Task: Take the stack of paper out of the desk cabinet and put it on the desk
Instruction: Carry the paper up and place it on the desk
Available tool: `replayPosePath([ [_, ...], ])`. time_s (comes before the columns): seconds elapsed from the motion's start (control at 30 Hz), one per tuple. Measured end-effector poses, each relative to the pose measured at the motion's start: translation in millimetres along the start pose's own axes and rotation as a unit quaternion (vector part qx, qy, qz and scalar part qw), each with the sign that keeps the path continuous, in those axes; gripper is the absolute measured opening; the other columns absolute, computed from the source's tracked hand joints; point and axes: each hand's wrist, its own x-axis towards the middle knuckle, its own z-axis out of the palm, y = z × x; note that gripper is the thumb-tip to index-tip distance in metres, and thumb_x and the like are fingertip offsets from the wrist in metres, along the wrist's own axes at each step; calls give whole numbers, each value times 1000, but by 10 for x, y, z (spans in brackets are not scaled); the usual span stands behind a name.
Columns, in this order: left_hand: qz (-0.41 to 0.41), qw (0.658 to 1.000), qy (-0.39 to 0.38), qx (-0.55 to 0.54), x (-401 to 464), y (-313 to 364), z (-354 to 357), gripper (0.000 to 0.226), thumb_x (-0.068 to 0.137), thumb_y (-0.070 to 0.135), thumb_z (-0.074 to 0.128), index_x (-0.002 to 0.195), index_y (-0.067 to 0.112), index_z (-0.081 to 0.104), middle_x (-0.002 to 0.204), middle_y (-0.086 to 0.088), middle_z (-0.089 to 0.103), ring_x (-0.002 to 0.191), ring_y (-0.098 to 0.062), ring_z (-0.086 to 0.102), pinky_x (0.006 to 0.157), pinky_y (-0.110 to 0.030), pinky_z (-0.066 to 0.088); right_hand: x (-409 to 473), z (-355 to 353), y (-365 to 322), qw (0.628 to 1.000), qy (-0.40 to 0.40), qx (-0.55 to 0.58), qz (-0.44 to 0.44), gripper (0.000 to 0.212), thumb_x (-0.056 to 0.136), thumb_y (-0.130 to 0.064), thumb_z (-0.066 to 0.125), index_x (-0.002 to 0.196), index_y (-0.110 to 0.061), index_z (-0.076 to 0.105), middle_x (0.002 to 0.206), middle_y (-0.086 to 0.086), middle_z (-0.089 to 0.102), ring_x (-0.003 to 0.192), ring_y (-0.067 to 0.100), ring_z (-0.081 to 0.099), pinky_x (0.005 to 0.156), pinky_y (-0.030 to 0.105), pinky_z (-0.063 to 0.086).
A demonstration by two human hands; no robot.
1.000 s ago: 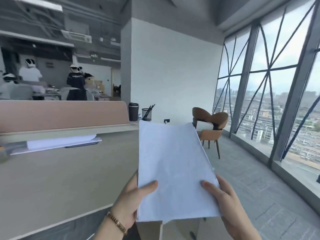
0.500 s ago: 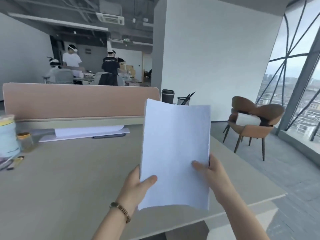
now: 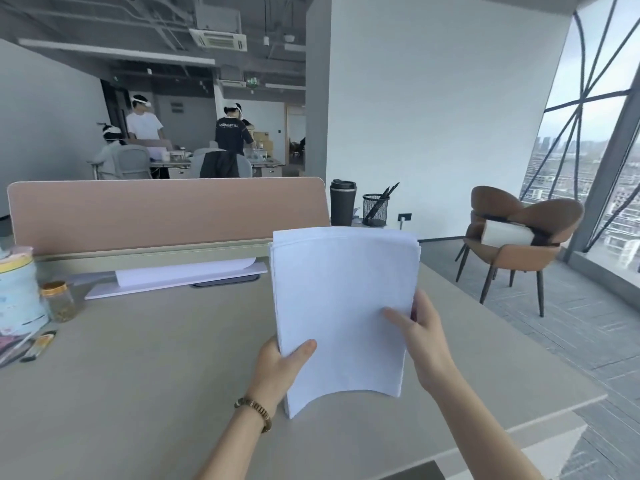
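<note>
Left hand [image 3: 277, 367] and right hand [image 3: 424, 341] each grip the paper stack [image 3: 341, 306] by its sides. Beneath both grips lies the worktop [image 3: 156, 375]; the stack's lower edge bows upward.

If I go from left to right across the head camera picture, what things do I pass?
Blue tin → small jar with a gold lid → left hand → stack of paper → right hand → brown chair → big window.
</note>
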Motion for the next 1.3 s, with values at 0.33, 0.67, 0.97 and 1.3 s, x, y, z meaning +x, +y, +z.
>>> replayPosePath([
  [0.33,40,996,9,-83,127,105,39,26,78,17,82,102,21,73,95,9,80,89,-11,76,68,-22,57,87,79,-118,997,-12,62,-55,27,90,-25,75,116,-21,67,108,-4,78,95,11,76,67,22,58],
  [0.67,26,996,45,-71,93,-4,145,15,78,23,82,92,17,79,91,5,81,89,-16,76,83,-39,60,31,102,75,996,2,80,-30,22,91,-27,73,111,-22,69,106,-7,79,95,11,76,70,23,57],
  [0.97,32,996,71,-50,136,-162,225,15,80,25,80,94,20,78,91,11,80,88,-8,75,80,-33,58,138,87,555,999,-14,42,11,34,89,-29,76,121,-30,66,117,-12,76,107,9,73,88,37,59],
  [1.3,-26,997,58,52,270,-340,325,10,80,28,79,79,19,74,62,15,73,69,-12,69,56,-21,44,353,120,910,994,41,-59,80,30,80,-39,81,101,-25,65,101,-10,76,94,12,74,75,31,59],
])
